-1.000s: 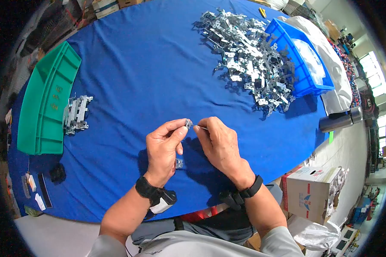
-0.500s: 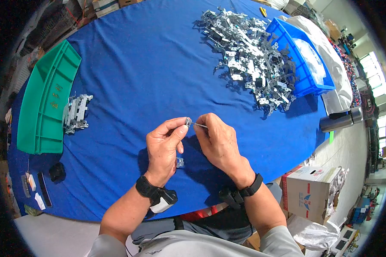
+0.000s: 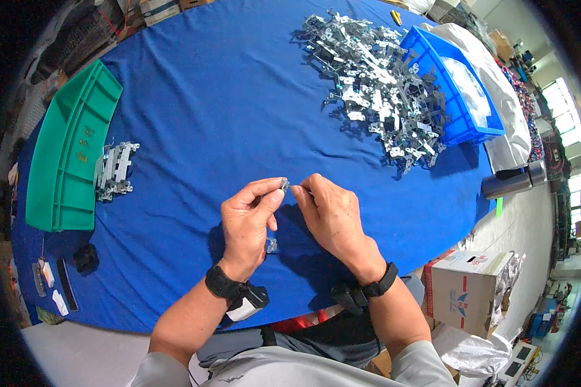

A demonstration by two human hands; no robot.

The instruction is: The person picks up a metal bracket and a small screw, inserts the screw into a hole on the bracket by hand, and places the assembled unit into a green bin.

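My left hand (image 3: 244, 219) is closed, thumb and forefinger pinching a small silvery metal bracket (image 3: 285, 185) at its upper end. Below the palm a further metal end (image 3: 272, 245) shows, seemingly of the same bracket; the stretch between is hidden by the hand. My right hand (image 3: 332, 216) is closed in a pinch just to the right, fingertips almost at the bracket. Only the tip of a thin metal rod shows between the two hands; the right fingers cover the rest.
A big heap of metal brackets (image 3: 368, 84) lies at the back right against a blue crate (image 3: 455, 97) with a plastic bag inside. At the left, a small stack of brackets (image 3: 115, 171) sits beside a green bin (image 3: 71, 155). A dark cylinder (image 3: 507, 182) rests at the right edge.
My right fingers have shifted slightly and now cover most of the thin rod, which stuck out before. The left hand and bracket have barely moved.
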